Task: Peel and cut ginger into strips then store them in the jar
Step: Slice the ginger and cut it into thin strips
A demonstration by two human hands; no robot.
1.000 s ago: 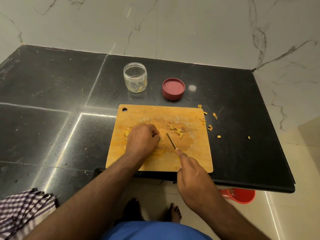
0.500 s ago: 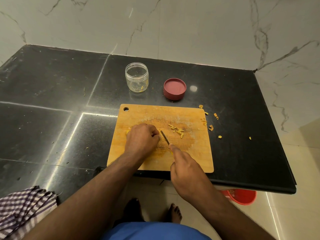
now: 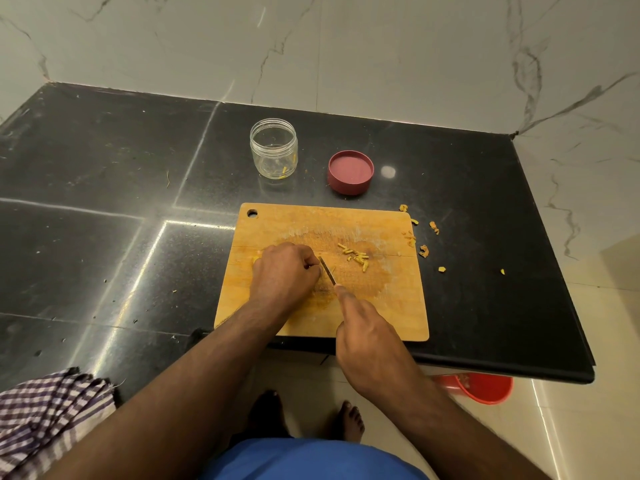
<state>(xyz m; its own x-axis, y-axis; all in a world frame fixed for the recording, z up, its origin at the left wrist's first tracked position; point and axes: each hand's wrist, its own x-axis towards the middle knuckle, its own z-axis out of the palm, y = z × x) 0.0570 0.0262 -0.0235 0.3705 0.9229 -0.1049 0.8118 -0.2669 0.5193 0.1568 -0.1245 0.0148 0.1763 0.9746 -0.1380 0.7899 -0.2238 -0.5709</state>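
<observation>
I see a black polished stone counter (image 3: 104, 188) w/ white marble-look walls behind and to the right; pale floor tiles below its front edge. One wooden cutting board (image 3: 391, 306) sits at the counter's front edge, toward the right. My left hand (image 3: 284, 275) is curled, knuckles up, on the board's left-centre, fingers bunched down on the ginger; the piece itself is hidden, so can't tell its shape. My right hand (image 3: 370, 341) grips one knife (image 3: 327, 270), index finger laid along its back, blade just beside the left fingertips. One small heap of cut ginger strips (image 3: 355, 256) lies at board centre-right. Behind the board: one clear jar (image 3: 273, 148), upright, open, a few yellow bits at its bottom; one red lid (image 3: 350, 171) beside it, apart. Approx six peel scraps (image 3: 423, 250) lie off the board's right edge. One checked cloth (image 3: 45, 417) at the front-left corner. One red bucket (image 3: 481, 388) on the floor.
</observation>
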